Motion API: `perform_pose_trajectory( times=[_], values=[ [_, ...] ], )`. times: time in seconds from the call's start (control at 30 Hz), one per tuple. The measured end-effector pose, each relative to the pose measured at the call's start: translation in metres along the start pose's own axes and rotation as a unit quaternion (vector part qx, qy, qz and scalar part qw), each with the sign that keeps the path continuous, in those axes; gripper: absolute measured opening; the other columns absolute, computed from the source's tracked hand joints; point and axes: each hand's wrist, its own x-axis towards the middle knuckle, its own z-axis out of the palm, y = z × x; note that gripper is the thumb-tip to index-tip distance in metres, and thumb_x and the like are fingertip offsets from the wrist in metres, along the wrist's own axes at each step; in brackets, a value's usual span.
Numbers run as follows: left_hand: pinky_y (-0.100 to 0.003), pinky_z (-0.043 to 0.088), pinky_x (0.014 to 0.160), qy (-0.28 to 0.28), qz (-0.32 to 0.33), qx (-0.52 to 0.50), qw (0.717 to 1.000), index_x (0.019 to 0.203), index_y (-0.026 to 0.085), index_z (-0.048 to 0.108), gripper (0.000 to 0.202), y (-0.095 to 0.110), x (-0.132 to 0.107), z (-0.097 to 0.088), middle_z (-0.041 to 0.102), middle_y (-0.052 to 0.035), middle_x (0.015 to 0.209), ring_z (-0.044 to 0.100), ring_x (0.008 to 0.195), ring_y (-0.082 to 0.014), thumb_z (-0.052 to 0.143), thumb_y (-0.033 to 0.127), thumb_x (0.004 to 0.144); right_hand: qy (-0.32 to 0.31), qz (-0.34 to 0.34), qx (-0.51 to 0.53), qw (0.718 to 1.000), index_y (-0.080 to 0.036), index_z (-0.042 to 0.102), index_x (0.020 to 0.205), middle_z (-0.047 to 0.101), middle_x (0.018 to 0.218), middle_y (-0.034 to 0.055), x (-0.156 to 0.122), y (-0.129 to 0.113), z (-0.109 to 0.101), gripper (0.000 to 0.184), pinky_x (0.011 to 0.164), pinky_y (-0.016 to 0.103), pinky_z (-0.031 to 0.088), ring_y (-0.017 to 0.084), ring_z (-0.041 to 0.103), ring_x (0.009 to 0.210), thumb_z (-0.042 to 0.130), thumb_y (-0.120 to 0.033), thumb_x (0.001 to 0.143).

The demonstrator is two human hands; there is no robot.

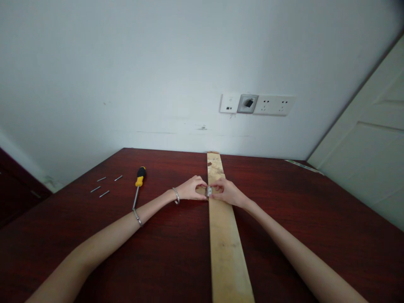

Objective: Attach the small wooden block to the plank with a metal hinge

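A pale wooden plank lies lengthwise on the dark red table and reaches back to the wall. On its left edge sits a small silver metal hinge. My left hand grips the hinge from the left, thumb and fingers curved together. A small tan wooden surface shows inside that curve; what it belongs to is unclear. From the right, my right hand rests over the plank and pinches the other side of the hinge. The fingertips partly hide the hinge.
A screwdriver with a yellow and black handle lies left of the plank, its shaft meeting my left forearm. Several screws are scattered farther left. Behind the table are a white wall and sockets. A thin strip lies at the back right.
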Motion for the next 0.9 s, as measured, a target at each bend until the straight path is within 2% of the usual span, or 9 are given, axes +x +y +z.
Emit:
perform_pose_trajectory(
  times=[0.43,0.9],
  values=[
    [-0.030,0.043,0.082,0.002,-0.003,-0.009,1.000,0.100,0.016,0.063,0.042,0.001,0.000,-0.001,0.056,-0.0055,0.093,0.051,0.092,-0.0199,0.077,0.037,0.067,-0.002,0.003,0.012,1.000,-0.017,0.073,0.098,0.063,0.084,0.0039,0.000,-0.003,-0.001,0.037,0.067,0.026,0.048,0.015,0.058,0.071,0.073,-0.032,0.064],
    [-0.030,0.044,0.083,0.010,0.000,-0.007,1.000,0.099,0.016,0.063,0.038,0.001,-0.001,0.001,0.057,-0.0053,0.092,0.051,0.093,-0.0198,0.074,0.037,0.070,-0.012,-0.026,0.035,0.999,-0.020,0.072,0.101,0.059,0.083,0.0029,0.002,0.014,0.002,0.036,0.068,0.027,0.049,0.015,0.057,0.073,0.073,-0.033,0.067]
  ],
)
